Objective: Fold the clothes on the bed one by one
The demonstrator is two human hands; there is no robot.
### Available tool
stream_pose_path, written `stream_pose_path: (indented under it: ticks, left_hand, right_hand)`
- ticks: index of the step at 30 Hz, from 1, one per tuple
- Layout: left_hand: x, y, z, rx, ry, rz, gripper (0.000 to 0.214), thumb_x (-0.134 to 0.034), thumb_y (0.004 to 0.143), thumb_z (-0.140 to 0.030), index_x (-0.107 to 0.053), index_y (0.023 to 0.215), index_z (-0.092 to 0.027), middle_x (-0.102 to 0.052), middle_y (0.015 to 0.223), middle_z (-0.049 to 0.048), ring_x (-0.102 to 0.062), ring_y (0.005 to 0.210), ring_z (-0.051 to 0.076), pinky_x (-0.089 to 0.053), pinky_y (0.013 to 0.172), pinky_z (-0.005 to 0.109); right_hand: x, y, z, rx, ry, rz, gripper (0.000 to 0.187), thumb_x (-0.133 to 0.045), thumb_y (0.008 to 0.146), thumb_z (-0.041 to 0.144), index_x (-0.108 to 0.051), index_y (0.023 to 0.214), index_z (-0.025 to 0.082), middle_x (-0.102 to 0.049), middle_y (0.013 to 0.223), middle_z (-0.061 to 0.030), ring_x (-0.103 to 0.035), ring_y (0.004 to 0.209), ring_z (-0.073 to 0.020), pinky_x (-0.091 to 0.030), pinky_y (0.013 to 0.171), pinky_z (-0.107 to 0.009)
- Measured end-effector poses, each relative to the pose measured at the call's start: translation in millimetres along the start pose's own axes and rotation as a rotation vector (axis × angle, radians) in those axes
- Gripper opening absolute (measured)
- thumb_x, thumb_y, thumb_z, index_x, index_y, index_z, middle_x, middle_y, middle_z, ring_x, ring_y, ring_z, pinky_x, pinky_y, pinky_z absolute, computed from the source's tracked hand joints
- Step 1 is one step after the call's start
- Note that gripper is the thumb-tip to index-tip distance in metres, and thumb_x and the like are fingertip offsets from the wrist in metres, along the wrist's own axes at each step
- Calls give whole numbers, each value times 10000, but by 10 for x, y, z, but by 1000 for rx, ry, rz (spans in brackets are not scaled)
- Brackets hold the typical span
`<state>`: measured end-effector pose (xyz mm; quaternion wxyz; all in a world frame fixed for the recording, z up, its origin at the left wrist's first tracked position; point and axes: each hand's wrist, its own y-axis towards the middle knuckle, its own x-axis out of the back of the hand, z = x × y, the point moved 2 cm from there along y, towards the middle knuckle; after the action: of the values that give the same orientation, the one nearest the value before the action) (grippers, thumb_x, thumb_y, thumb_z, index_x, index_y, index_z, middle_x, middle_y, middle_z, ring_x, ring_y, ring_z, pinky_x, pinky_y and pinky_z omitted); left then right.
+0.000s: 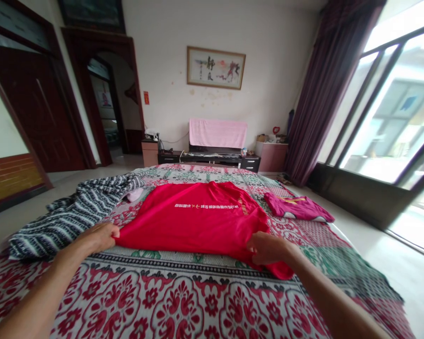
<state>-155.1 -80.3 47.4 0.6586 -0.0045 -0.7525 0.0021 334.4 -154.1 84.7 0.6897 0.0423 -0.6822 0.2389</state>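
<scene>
A red T-shirt [198, 219] with white printed writing lies spread flat on the bed. My left hand [99, 237] is closed on the shirt's near left edge, pinching the cloth. My right hand [267, 248] is closed on the near right part of the shirt, where the fabric bunches and a red corner sticks out below the hand. Both arms reach forward over the patterned red and white bedspread [183, 301].
A black and white patterned garment [70, 216] lies heaped at the left of the bed. A magenta garment [297, 207] lies at the bed's right edge. Beyond the bed stand a low dark cabinet [212, 160], a pink cloth-covered screen [217, 133], a doorway and large windows.
</scene>
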Motion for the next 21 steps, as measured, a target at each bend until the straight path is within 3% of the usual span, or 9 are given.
stream_pose_path:
  ticks: [4, 9, 12, 15, 18, 21]
  left_hand:
    - [98, 9, 18, -20, -9, 41, 166, -512, 679, -252, -665, 725, -206, -646, 679, -20, -574, 713, 182, -329, 620, 227]
    - [194, 39, 61, -8, -28, -35, 201, -498, 716, -316, -658, 776, -209, -635, 652, -30, -567, 681, 169, -311, 594, 221]
    - [139, 64, 78, -13, -47, -21, 191, -494, 710, -322, -636, 745, -200, -633, 633, -33, -559, 648, 159, -308, 574, 216]
    - [67, 78, 100, 15, -84, 19, 205, -469, 707, -323, -622, 745, -193, -615, 581, -31, -557, 596, 155, -307, 536, 214]
    - [42, 59, 109, 55, -159, 82, 276, -437, 710, -348, -637, 815, -190, -583, 520, -32, -554, 522, 157, -314, 489, 215]
    - [103, 2, 65, 43, -237, 133, 325, -389, 717, -354, -634, 845, -182, -522, 448, -40, -544, 448, 160, -318, 453, 216]
  right_hand:
    - [35, 33, -118, 10, 99, -189, 121, -478, 709, 133, -597, 724, 154, -602, 692, -37, -478, 605, -129, -315, 542, -247]
    - [35, 97, -269, -27, 297, -413, 199, -403, 856, 246, -582, 864, 159, -605, 725, -23, -532, 652, -129, -393, 627, -247]
    - [10, 82, -311, -1, 312, -354, 287, -531, 816, 399, -610, 977, 175, -633, 777, -25, -563, 691, -155, -409, 623, -256]
    - [-22, 54, -350, -6, 144, -284, 357, -653, 705, 322, -629, 1022, 159, -659, 885, -70, -583, 780, -195, -421, 678, -277]
    - [-25, 30, -405, -114, -28, -307, 212, -559, 744, 192, -659, 918, 122, -655, 927, -133, -584, 839, -225, -416, 731, -309]
    - [28, -22, -451, -184, -14, -312, 163, -502, 761, 149, -659, 803, 132, -651, 825, -120, -584, 748, -206, -407, 669, -299]
